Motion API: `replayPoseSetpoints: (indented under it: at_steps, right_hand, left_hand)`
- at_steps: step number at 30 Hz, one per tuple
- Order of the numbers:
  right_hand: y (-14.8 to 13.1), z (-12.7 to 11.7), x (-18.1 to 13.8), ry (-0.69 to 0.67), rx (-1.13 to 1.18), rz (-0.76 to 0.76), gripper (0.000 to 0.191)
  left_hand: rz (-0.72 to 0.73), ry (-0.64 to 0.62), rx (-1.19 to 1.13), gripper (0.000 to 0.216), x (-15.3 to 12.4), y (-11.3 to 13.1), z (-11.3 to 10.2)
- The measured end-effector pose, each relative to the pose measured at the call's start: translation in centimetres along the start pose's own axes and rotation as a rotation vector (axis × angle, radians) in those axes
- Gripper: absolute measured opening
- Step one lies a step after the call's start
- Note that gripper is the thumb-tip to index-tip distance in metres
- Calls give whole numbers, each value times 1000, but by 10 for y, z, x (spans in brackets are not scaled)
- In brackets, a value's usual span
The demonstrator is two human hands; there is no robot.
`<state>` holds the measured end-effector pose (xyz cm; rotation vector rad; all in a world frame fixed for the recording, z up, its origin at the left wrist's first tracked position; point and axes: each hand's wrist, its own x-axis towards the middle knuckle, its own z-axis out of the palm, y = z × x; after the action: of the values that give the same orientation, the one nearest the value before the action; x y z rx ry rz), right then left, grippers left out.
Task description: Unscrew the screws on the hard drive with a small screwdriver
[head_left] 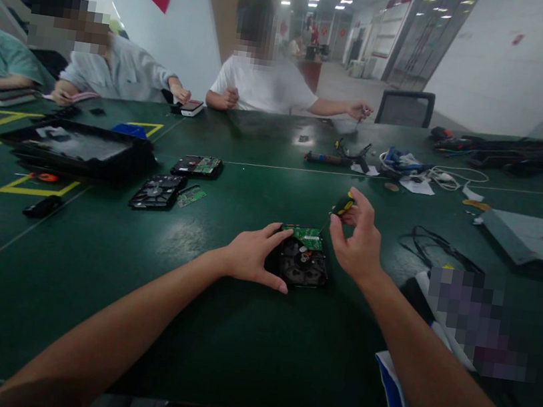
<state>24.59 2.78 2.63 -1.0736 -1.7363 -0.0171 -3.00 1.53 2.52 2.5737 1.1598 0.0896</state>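
Observation:
A black hard drive (304, 265) lies on the green table (138, 292) in front of me, its green circuit board (310, 237) facing up at the far end. My left hand (254, 255) clasps the drive's left side, thumb and fingers around its edge. My right hand (360, 239) pinches a small screwdriver with a yellow-and-black handle (343, 205), its tip pointing down at the circuit board.
Two more drives (156, 191) (198, 166) and a loose board (190, 196) lie to the left beside a black tray (74, 147). Cables (428, 242), tools (338, 159) and a grey metal plate (532, 239) sit to the right. Other people sit across the table.

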Motion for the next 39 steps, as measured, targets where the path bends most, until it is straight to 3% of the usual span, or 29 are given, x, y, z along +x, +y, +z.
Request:
replayPoseSetpoints:
  at_steps: [13,19,26,33,39]
  right_hand:
    - [5,1,-2,-29,77,59,72]
    - [1,3,-2,33,15,42,73]
    - [0,0,-1,-29,56,56,72]
    - [1,2,-2,19,18,50,73]
    - [1,0,-1,-25,36,39,71]
  left_hand:
    - [-4,-13,2,136,-1,2,-3]
    - [2,-9,-6,135,-1,1,-2]
    - [3,-3,-4,135,0,3,-2]
    - [-5,-8,-5,136,-1,3,-3]
    - [-3,-15,-13,137,-1,2,-3]
